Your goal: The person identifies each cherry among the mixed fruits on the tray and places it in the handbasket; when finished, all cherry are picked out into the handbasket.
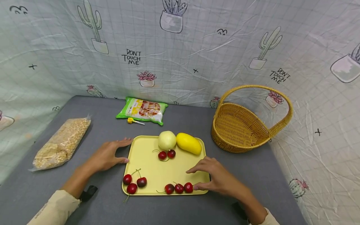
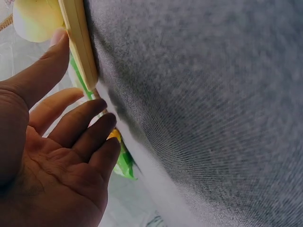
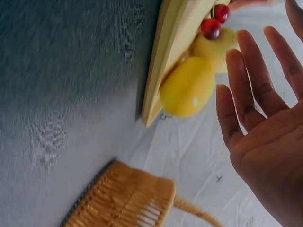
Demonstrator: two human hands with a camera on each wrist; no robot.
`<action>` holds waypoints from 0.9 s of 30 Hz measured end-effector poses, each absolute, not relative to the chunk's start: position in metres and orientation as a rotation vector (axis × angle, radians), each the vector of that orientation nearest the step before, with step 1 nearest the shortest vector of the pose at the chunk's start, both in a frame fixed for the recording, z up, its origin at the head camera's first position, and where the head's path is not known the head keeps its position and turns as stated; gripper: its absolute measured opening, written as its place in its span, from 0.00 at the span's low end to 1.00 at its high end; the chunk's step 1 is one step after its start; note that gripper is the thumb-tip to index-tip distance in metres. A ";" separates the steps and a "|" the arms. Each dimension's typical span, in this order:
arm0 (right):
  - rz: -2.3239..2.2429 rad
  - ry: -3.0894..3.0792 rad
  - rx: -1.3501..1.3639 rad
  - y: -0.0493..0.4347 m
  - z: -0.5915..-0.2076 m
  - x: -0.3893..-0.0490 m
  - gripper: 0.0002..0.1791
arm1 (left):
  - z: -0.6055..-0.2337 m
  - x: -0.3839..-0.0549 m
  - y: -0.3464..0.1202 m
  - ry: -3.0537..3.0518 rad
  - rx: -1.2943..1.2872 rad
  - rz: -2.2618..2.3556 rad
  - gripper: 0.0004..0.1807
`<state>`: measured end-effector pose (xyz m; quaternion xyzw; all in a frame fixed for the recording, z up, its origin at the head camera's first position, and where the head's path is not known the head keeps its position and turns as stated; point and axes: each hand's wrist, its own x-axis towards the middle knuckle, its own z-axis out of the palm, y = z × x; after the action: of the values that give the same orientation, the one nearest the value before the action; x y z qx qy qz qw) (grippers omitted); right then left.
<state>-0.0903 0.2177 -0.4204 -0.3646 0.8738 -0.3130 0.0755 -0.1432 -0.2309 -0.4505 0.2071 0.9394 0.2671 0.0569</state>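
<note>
A pale yellow tray (image 1: pixel 152 170) lies on the table. My left hand (image 1: pixel 108 154) is at its left edge, fingers spread, with the thumb by the rim (image 2: pixel 80 42). Over the tray's right side hovers my right hand (image 1: pixel 216 176); its thumb tip is right beside a red cherry (image 1: pixel 188 187), the end one in a row of three, and contact is unclear. Three more cherries (image 1: pixel 141 182) sit at the lower left. Two cherries (image 1: pixel 162 155) lie below a pale round fruit (image 1: pixel 167 140), and a yellow oblong fruit (image 1: pixel 189 143) lies beside it.
On the right stands a wicker basket (image 1: pixel 239 125) with a tall handle. A clear bag of pale kernels (image 1: pixel 62 143) lies at the left. Behind the tray are a green-edged packet (image 1: pixel 143 109) and a yellow lollipop (image 1: pixel 130 120). Printed cloth (image 1: pixel 180 62) hangs behind the table.
</note>
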 end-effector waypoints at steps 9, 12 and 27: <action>-0.791 2.614 -1.117 0.206 -0.432 -0.089 0.21 | -0.451 -0.144 -0.230 2.836 0.633 0.810 0.41; -0.744 2.638 -1.134 0.203 -0.437 -0.088 0.20 | -0.452 -0.144 -0.228 2.825 0.631 0.817 0.40; -0.822 2.648 -1.081 0.203 -0.438 -0.092 0.17 | -0.449 -0.136 -0.222 2.800 0.571 0.816 0.39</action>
<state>-0.0924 0.2028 -0.4381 -0.3620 0.8868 -0.2751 0.0826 -0.1363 -0.2224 -0.4494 0.1913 0.9388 0.2735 0.0848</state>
